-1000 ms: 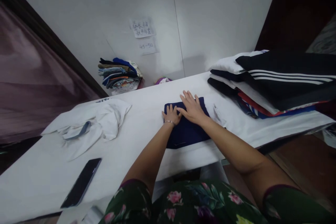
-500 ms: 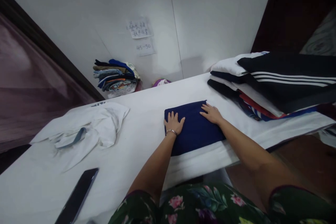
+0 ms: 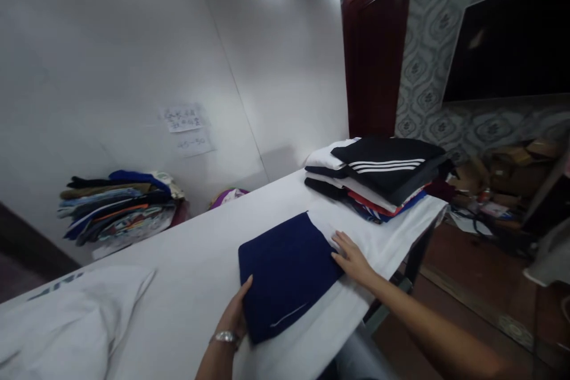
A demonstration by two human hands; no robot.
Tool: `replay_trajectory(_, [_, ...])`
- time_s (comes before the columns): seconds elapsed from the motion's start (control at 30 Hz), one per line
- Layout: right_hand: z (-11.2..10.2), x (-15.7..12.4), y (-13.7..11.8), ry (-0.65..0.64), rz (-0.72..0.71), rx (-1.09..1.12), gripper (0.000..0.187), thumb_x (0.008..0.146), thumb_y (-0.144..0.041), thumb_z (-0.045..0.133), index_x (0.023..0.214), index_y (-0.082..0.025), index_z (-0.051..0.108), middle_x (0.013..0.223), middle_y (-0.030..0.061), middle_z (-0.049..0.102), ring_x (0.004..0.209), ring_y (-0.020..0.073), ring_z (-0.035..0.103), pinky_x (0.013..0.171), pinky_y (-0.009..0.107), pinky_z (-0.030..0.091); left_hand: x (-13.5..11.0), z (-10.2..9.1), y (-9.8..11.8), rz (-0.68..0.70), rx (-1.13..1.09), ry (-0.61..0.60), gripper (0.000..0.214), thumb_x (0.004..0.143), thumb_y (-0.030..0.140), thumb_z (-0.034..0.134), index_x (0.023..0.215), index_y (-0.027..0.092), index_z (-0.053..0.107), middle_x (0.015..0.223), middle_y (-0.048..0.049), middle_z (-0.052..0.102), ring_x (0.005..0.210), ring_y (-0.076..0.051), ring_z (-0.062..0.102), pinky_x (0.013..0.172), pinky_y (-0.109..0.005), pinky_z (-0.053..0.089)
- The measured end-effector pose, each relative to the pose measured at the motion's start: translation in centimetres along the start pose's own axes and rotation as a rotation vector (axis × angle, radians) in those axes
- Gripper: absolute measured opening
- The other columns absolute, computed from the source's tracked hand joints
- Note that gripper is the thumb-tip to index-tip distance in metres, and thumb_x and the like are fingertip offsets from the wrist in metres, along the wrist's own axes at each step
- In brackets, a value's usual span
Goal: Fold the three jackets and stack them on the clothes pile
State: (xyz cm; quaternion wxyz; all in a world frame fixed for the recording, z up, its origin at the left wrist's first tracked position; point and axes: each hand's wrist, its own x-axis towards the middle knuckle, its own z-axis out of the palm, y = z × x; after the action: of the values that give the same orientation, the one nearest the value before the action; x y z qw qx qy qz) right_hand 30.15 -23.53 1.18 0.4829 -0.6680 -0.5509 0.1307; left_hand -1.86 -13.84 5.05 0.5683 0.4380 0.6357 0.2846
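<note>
A folded navy garment [image 3: 285, 273] lies on the white-covered table [image 3: 200, 261], its edges fairly straight. At its left edge is my left hand [image 3: 234, 312], thumb on top of the cloth and the other fingers mostly hidden beside or beneath it. A bracelet circles that wrist. My right hand [image 3: 355, 260] is at the opposite edge, open with fingers stretched out, fingertips touching or just beside the cloth; contact is hard to make out.
Folded clothes form a stack [image 3: 374, 172] at the table's right end, a black striped piece on top. Another clothes pile [image 3: 120, 202] stands beyond the far edge. A crumpled white garment [image 3: 80, 320] lies at left. Cardboard boxes [image 3: 507, 169] are on the right.
My view has swung right and up. My hands have gone from lying flat on the navy garment to its two side edges, the left thumb now over the edge.
</note>
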Motion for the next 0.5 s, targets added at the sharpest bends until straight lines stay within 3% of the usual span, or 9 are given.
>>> replay_trajectory(0.07, [-0.5, -2.2, -0.3, 0.12, 0.035, 0.146, 0.052, 0.077, -0.047, 0.057, 0.128, -0.034, 0.055, 0.144, 0.0053, 0.042, 0.137, 0.0288, 0.029, 0.114, 0.055, 0.022, -0.8, 0.8, 0.3, -0.162, -0.19, -0.199, 0.049, 0.062, 0.072, 0.054, 0.09, 0.036, 0.071, 0.086, 0.006, 0.074, 0.088, -0.028, 0.069, 0.057, -0.042, 0.058])
replay_trajectory(0.13, [-0.7, -4.3, -0.6, 0.204, 0.145, 0.361, 0.051, 0.075, -0.05, 0.058, 0.126, -0.048, 0.052, 0.141, -0.003, 0.045, 0.134, 0.0275, 0.033, 0.111, 0.054, 0.03, -1.4, 1.5, 0.7, -0.226, -0.266, -0.22, 0.052, 0.052, 0.073, 0.061, 0.089, 0.038, 0.071, 0.085, 0.0075, 0.074, 0.089, -0.029, 0.069, 0.058, -0.042, 0.058])
replay_trajectory(0.2, [-0.5, -6.2, -1.1, 0.198, 0.317, 0.633, 0.043, 0.073, -0.052, 0.058, 0.116, -0.057, 0.054, 0.133, -0.0081, 0.054, 0.126, 0.0284, 0.043, 0.102, 0.054, 0.042, -1.6, 1.8, 1.1, -0.237, -0.263, -0.18, 0.055, 0.043, 0.068, 0.068, 0.089, 0.039, 0.07, 0.082, 0.0084, 0.074, 0.09, -0.028, 0.069, 0.061, -0.041, 0.058])
replay_trajectory(0.27, [-0.2, -7.9, -1.7, 0.067, 0.473, 0.875, 0.028, 0.072, -0.054, 0.056, 0.099, -0.058, 0.062, 0.119, -0.0097, 0.064, 0.117, 0.029, 0.052, 0.094, 0.052, 0.048, -1.6, 1.8, 1.7, -0.232, -0.23, -0.148, 0.06, 0.037, 0.067, 0.07, 0.091, 0.039, 0.069, 0.079, 0.0087, 0.074, 0.088, -0.029, 0.069, 0.062, -0.041, 0.058])
replay_trajectory(0.37, [0.7, -9.5, -3.4, -0.278, 0.566, 1.062, 0.018, 0.071, -0.059, 0.051, 0.078, -0.056, 0.067, 0.105, -0.0123, 0.069, 0.111, 0.0251, 0.056, 0.095, 0.044, 0.046, -2.1, 2.1, 3.2, -0.18, -0.205, -0.133, 0.065, 0.035, 0.07, 0.067, 0.092, 0.039, 0.07, 0.082, 0.0073, 0.074, 0.086, -0.032, 0.069, 0.056, -0.046, 0.057])
replay_trajectory(0.43, [1.4, -9.4, -4.8, -0.489, 0.516, 1.103, 0.022, 0.07, -0.065, 0.045, 0.076, -0.059, 0.066, 0.105, -0.0156, 0.068, 0.112, 0.0218, 0.055, 0.095, 0.041, 0.043, -3.1, 2.4, 4.4, -0.137, -0.243, -0.127, 0.061, 0.036, 0.068, 0.067, 0.089, 0.038, 0.072, 0.087, 0.0063, 0.073, 0.084, -0.033, 0.069, 0.052, -0.048, 0.056])
replay_trajectory(0.5, [2.2, -8.4, -6.2, -0.608, 0.345, 1.016, 0.036, 0.074, -0.072, 0.027, 0.089, -0.066, 0.06, 0.113, -0.019, 0.064, 0.114, 0.0191, 0.054, 0.092, 0.042, 0.044, -4.3, 2.8, 5.2, -0.126, -0.304, -0.12, 0.053, 0.039, 0.064, 0.068, 0.085, 0.037, 0.073, 0.092, 0.0059, 0.073, 0.084, -0.034, 0.069, 0.051, -0.048, 0.056])
